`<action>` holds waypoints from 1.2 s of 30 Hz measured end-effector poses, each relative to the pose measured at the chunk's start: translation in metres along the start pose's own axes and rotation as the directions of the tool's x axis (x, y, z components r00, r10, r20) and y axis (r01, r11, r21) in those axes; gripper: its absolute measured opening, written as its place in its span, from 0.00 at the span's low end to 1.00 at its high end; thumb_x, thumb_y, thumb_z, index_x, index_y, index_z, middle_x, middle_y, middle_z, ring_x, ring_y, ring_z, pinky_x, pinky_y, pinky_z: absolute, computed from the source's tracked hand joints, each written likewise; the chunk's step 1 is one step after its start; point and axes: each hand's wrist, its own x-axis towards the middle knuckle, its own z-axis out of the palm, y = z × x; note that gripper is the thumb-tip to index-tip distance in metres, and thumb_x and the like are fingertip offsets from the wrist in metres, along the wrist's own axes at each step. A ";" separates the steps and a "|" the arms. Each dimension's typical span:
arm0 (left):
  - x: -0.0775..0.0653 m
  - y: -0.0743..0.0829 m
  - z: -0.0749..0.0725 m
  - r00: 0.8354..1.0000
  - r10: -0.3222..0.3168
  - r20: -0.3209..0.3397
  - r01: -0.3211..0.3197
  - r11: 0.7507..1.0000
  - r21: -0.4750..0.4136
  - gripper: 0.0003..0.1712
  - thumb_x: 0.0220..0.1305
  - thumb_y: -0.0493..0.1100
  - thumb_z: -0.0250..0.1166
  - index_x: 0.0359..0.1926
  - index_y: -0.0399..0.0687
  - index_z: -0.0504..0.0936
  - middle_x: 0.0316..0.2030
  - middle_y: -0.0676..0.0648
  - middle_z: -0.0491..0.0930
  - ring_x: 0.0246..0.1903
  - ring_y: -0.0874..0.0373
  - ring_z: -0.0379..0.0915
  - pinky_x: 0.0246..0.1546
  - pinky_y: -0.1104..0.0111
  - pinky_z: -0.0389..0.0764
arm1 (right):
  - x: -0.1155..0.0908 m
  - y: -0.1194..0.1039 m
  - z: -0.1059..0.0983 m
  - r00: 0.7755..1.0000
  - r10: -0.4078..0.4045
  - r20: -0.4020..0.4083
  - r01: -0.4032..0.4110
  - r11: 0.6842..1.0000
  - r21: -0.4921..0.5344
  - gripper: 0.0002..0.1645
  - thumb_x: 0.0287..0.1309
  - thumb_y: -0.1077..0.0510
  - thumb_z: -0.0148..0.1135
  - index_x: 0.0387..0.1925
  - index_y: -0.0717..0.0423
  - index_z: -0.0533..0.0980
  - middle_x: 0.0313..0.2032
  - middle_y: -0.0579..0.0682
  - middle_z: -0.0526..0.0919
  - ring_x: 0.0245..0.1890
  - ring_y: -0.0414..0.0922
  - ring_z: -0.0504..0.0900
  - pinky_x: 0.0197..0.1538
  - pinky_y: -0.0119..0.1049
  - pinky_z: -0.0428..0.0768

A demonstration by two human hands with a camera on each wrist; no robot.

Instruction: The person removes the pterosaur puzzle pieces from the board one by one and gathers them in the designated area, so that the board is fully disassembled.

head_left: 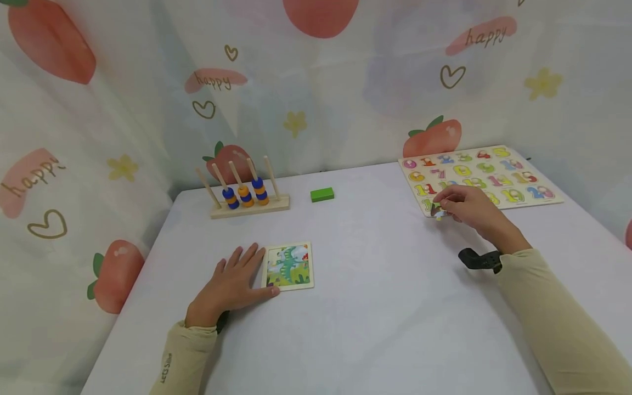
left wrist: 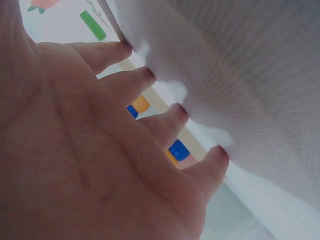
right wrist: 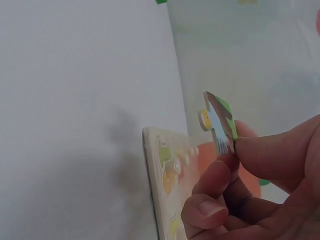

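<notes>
Your right hand (head_left: 466, 208) pinched a small piece (right wrist: 221, 122) between thumb and fingertips, with the other fingers curled in below. The piece had brown, green and pale blue on its face and a rounded yellow tab at one edge. You held it tilted up on its side, and from the head it lay in front of the near left corner of the number board (head_left: 526, 202); the right wrist view showed it raised above that board. The board lay at the far right of the white cloth (head_left: 375, 285), with rows of colourful numbers across it.

Your left hand (head_left: 229, 288) lay palm down with its fingers spread and gripped nothing. The left wrist view showed its fingertips resting on the cloth. Your thumb reached to the lower left corner of the dinosaur puzzle (head_left: 290, 267), and your index finger to its upper left corner, though I could not fairly tell whether that fingertip touched the frame or lay just beside it.

Beyond the puzzle stood a peg rack (head_left: 278, 205), its three middle pegs carrying blue and orange beads (head_left: 245, 196). A green block (head_left: 322, 195) lay near its right end. Behind everything hung a fruit-printed curtain (head_left: 345, 104).
</notes>
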 end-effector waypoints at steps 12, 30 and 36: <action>-0.001 0.001 0.001 1.000 -0.015 0.011 0.015 1.000 0.003 0.64 0.63 0.75 0.69 0.86 0.45 0.55 0.85 0.39 0.49 0.82 0.31 0.38 0.75 0.30 0.43 | -0.002 0.029 -0.016 0.999 0.045 0.000 -0.044 0.996 -0.084 0.17 0.81 0.64 0.49 0.59 0.73 0.74 0.49 0.64 0.81 0.45 0.55 0.75 0.39 0.35 0.78; 0.000 0.002 -0.001 1.000 -0.006 0.005 0.006 1.000 0.005 0.63 0.64 0.74 0.69 0.86 0.44 0.55 0.85 0.39 0.49 0.82 0.31 0.39 0.75 0.30 0.43 | 0.005 0.043 -0.023 0.995 0.095 -0.029 -0.099 0.977 -0.191 0.19 0.75 0.61 0.60 0.54 0.76 0.75 0.42 0.64 0.81 0.43 0.59 0.75 0.41 0.41 0.76; 0.003 0.001 0.001 1.000 -0.009 0.007 0.009 1.000 0.016 0.64 0.64 0.75 0.68 0.86 0.45 0.55 0.85 0.40 0.48 0.82 0.32 0.38 0.75 0.30 0.44 | 0.003 0.043 -0.024 0.993 0.105 -0.050 -0.113 0.973 -0.202 0.18 0.75 0.61 0.61 0.52 0.78 0.75 0.38 0.62 0.80 0.41 0.59 0.74 0.40 0.44 0.75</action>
